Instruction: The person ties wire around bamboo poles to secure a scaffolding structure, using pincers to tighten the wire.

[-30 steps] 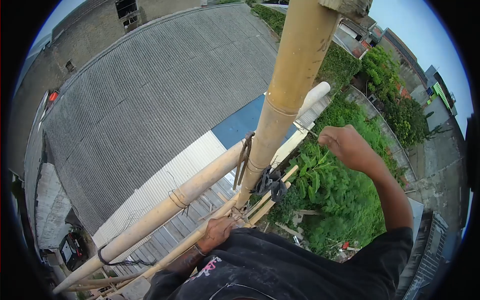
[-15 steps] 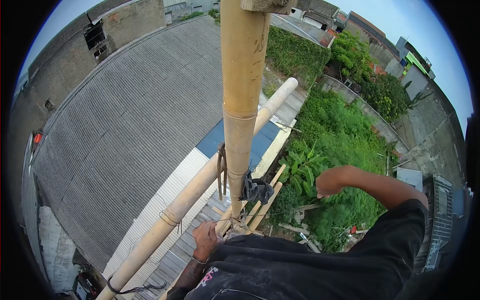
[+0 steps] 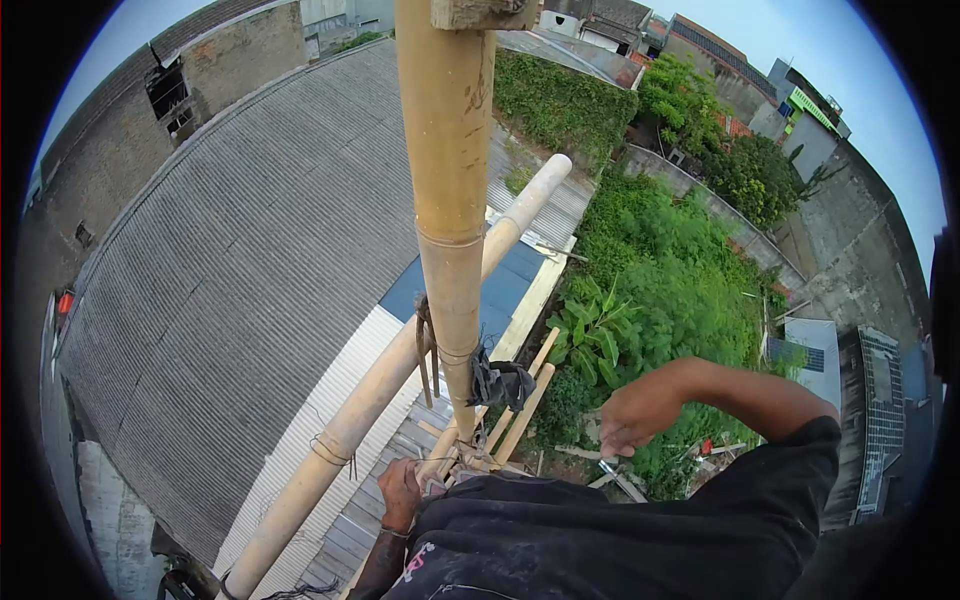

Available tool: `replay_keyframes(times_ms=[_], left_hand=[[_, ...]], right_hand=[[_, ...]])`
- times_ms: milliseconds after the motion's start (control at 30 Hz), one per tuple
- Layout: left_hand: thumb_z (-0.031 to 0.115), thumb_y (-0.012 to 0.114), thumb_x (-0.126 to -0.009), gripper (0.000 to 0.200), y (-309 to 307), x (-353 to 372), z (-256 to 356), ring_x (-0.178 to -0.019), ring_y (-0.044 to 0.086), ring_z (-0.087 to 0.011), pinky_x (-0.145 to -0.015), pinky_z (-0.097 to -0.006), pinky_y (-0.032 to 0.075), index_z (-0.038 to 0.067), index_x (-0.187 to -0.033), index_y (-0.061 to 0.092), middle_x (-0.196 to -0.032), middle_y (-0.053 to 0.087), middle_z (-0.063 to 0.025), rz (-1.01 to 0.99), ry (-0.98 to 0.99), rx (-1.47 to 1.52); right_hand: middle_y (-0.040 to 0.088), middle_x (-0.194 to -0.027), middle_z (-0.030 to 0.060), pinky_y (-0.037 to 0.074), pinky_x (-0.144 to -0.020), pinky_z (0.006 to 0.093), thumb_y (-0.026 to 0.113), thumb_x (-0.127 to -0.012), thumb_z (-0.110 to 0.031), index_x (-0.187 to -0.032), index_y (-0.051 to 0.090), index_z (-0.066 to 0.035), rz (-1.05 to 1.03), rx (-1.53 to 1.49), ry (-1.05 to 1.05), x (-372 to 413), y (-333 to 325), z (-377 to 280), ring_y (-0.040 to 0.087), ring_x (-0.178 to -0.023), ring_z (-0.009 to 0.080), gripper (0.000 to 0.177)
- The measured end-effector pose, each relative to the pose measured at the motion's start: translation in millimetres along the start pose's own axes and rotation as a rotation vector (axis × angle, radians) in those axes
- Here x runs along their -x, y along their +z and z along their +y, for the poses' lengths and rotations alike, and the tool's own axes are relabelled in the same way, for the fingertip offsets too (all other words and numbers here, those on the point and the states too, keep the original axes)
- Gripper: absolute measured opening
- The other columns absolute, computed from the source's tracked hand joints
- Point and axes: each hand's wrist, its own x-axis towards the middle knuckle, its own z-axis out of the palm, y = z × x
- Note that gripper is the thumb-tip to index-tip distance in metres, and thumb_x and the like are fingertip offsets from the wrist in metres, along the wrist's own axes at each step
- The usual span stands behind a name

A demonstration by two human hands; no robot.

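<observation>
I look down from high up along an upright bamboo pole. A second, paler bamboo pole crosses it at a slant. Wire loops and a dark rag are tied at the joint. My left hand grips the bundle of thin bamboo sticks and wire at the foot of the upright pole. My right hand hangs free over the greenery, its fingers loosely apart and pointing down, with nothing visible in it. My dark shirt fills the bottom of the view.
A wide grey corrugated roof lies far below on the left, with a white and blue metal roof under the poles. Green bushes, walls and houses are on the right. It is a long drop on all sides.
My right hand has come down from beside the upright pole to waist height and loosened from a fist. My view has swung left; the left hand stays on the bundle.
</observation>
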Motion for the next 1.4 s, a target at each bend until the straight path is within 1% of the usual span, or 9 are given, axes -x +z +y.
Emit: replay_keyframes(times_ms=[67, 200, 400, 733, 933, 1033, 1167, 1333, 1400], left_hand=[[0.003, 0.051, -0.09, 0.014, -8.0, 7.9, -6.1, -0.058, 0.056, -0.0275, -0.056, -0.0352, 0.044, -0.002, -0.079, 0.058, -0.068, 0.055, -0.0156, -0.01, -0.047, -0.005], [-0.002, 0.052, -0.085, 0.007, 6.3, -9.3, 16.7, -0.06, 0.055, -0.0306, -0.055, -0.0389, 0.044, -0.003, -0.083, 0.058, -0.071, 0.056, -0.0158, -0.099, 0.07, 0.155], [-0.003, 0.055, -0.084, 0.004, 24.7, -21.3, 31.1, -0.059, 0.054, -0.0304, -0.054, -0.0383, 0.043, -0.004, -0.085, 0.059, -0.07, 0.054, -0.0162, -0.102, 0.169, 0.193], [0.004, 0.053, -0.089, 0.009, 32.5, -73.3, 95.7, -0.059, 0.056, -0.0288, -0.056, -0.0348, 0.044, -0.004, -0.089, 0.059, -0.07, 0.055, -0.0147, -0.238, 0.056, 0.3], [0.011, 0.045, -0.095, 0.023, 25.2, -63.9, 75.9, -0.061, 0.052, -0.0171, -0.059, -0.0295, 0.043, -0.004, -0.088, 0.061, -0.069, 0.057, -0.0087, -0.332, -0.126, 0.352], [0.004, 0.05, -0.091, 0.014, 14.9, -68.8, 73.7, -0.068, 0.061, -0.028, -0.064, -0.0342, 0.048, -0.003, -0.09, 0.062, -0.077, 0.063, -0.015, -0.37, 0.018, 0.153], [-0.004, 0.059, -0.082, 0.009, 17.9, -55.7, 71.5, -0.063, 0.062, -0.0319, -0.055, -0.037, 0.048, -0.001, -0.09, 0.063, -0.073, 0.061, -0.0158, -0.421, 0.191, 0.169], [-0.005, 0.059, -0.082, 0.009, -2.2, -64.3, 108.4, -0.059, 0.06, -0.0304, -0.052, -0.0364, 0.047, -0.001, -0.089, 0.063, -0.069, 0.059, -0.0157, -0.351, 0.218, 0.132], [-0.005, 0.059, -0.082, 0.008, -0.9, -73.7, 95.6, -0.059, 0.06, -0.0303, -0.052, -0.0362, 0.047, -0.002, -0.088, 0.062, -0.069, 0.059, -0.0158, -0.222, 0.158, 0.097]], right_hand=[[0.063, -0.073, 0.011, 0.046, -0.068, 0.0404, 0.051, -0.093, -0.032, -0.082, 0.065, -0.005, 0.1, -0.189, -0.18, 15.4, -5.4, -25.9, 0.059, -0.072, 0.0308, 0.033], [0.062, -0.067, 0.0098, 0.043, -0.068, 0.0405, 0.051, -0.092, -0.035, -0.073, 0.064, -0.008, 0.473, 0.302, 0.299, 14.5, -12.8, 18.1, 0.061, -0.07, 0.0276, 0.035], [0.063, -0.068, 0.0066, 0.037, -0.082, 0.0418, 0.065, -0.082, -0.034, -0.079, 0.062, -0.011, 0.549, 0.341, 0.242, 1.1, 14.4, 34.7, 0.062, -0.077, 0.0245, 0.023], [0.059, -0.071, 0.006, 0.051, -0.056, 0.0364, 0.06, -0.08, -0.017, -0.096, 0.056, -0.008, 1.013, 0.411, -0.103, -55.2, 63.7, -31.5, 0.065, -0.072, 0.0234, 0.018], [0.061, -0.072, 0.0098, 0.051, -0.053, 0.0394, 0.057, -0.08, -0.012, -0.093, 0.058, -0.007, 0.836, 0.328, 0.137, -36.9, 54.6, -0.8, 0.066, -0.073, 0.0267, 0.015], [0.065, -0.08, 0.0169, 0.05, -0.057, 0.0409, 0.054, -0.083, -0.009, -0.089, 0.063, 0.0, 0.232, 0.275, 0.144, -38.8, 73.2, -16.5, 0.065, -0.073, 0.0287, 0.014], [0.062, -0.078, 0.0171, 0.045, -0.067, 0.0404, 0.05, -0.095, -0.022, -0.088, 0.058, 0.004, 0.278, -0.309, -0.571, 0.8, 20.5, -45.2, 0.059, -0.074, 0.0352, 0.028], [0.067, -0.076, 0.0109, 0.047, -0.058, 0.0446, 0.055, -0.083, -0.013, -0.082, 0.066, -0.002, 0.33, 0.338, 0.142, -50.6, 55.1, 31.7, 0.063, -0.066, 0.0313, 0.015], [0.066, -0.081, 0.0095, 0.047, -0.069, 0.0437, 0.054, -0.085, -0.015, -0.084, 0.066, 0.0, -0.115, 0.078, -0.106, -49.1, 58.8, 9.5, 0.063, -0.079, 0.0271, 0.019]])
